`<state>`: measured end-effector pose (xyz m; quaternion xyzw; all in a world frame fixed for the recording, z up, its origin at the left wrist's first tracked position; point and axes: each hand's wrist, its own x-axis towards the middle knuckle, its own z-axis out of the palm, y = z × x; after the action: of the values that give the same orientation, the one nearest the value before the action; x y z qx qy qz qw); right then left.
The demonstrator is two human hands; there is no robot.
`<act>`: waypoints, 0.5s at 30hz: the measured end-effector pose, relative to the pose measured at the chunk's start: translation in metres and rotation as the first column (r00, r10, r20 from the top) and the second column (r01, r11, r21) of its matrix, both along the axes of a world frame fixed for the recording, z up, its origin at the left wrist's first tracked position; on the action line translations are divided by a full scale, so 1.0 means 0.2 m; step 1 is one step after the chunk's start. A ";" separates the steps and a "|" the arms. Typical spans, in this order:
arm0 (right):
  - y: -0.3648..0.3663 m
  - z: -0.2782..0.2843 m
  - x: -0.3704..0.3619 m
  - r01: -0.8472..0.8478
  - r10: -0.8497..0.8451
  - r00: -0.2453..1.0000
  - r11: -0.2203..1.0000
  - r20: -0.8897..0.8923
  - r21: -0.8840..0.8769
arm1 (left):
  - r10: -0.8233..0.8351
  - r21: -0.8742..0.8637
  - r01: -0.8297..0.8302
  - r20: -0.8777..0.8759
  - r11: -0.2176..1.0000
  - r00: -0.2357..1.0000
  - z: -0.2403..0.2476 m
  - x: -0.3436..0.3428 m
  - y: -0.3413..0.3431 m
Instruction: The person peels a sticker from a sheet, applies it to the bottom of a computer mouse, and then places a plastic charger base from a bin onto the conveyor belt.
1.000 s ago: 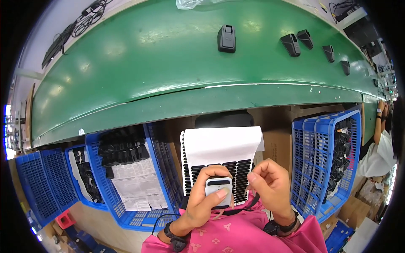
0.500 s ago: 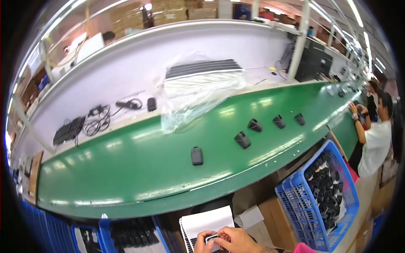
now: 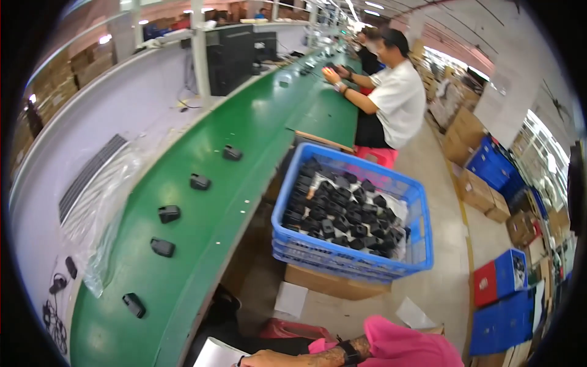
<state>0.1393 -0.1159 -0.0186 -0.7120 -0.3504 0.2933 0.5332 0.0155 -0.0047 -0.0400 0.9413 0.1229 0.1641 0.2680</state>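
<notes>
My right hand (image 3: pixel 264 359) is at the lower edge, its forearm coming in from a pink sleeve (image 3: pixel 403 347) with a black band at the wrist. Its fingers are bent inward around a small dark item, mostly cut off by the picture's edge. A white notebook page (image 3: pixel 219 353) lies beside the fingertips. My left hand is out of the picture. On the green conveyor belt (image 3: pixel 202 244) several black plastic housings stand in a spaced line; the closest housing (image 3: pixel 134 305) is at the lower left, the farthest housing (image 3: pixel 232 153) further up the belt.
A blue plastic crate (image 3: pixel 422 229) full of black parts stands right of the belt on a cardboard box (image 3: pixel 336 282). Beyond it a person in a white shirt (image 3: pixel 397 95) works at the belt. Plastic-wrapped panels (image 3: pixel 92 177) lean on the left; blue bins (image 3: pixel 501 321) stand far right.
My view has swung to the right, bringing the crate and the other person toward the middle. My left hand has left the picture, and my right hand now shows only at the bottom edge.
</notes>
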 end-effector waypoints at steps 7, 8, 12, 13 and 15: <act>-0.10 0.01 0.03 0.085 -0.083 0.996 0.995 -0.026 0.058 | 0.057 -0.178 -0.081 -0.138 0.981 0.989 0.18 0.14 -0.12; -0.10 0.02 0.04 0.074 -0.071 0.996 0.996 -0.053 0.051 | 0.080 -0.172 -0.103 -0.138 0.980 0.987 0.17 0.13 -0.12; -0.12 0.04 0.04 0.073 -0.070 0.995 0.996 -0.068 0.043 | 0.108 -0.187 -0.139 -0.166 0.973 0.980 0.17 0.13 -0.13; -0.12 0.04 0.04 0.065 -0.063 0.996 0.997 -0.056 0.038 | 0.109 -0.160 -0.136 -0.165 0.978 0.980 0.17 0.13 -0.13; -0.12 0.06 0.05 0.055 -0.054 0.998 0.998 -0.042 0.035 | 0.149 -0.186 -0.180 -0.168 0.966 0.974 0.16 0.13 -0.14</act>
<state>0.1497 -0.1403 -0.0073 -0.7053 -0.3250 0.2871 0.5608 0.0419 -0.0327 -0.0084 0.9059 0.2367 0.1001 0.3366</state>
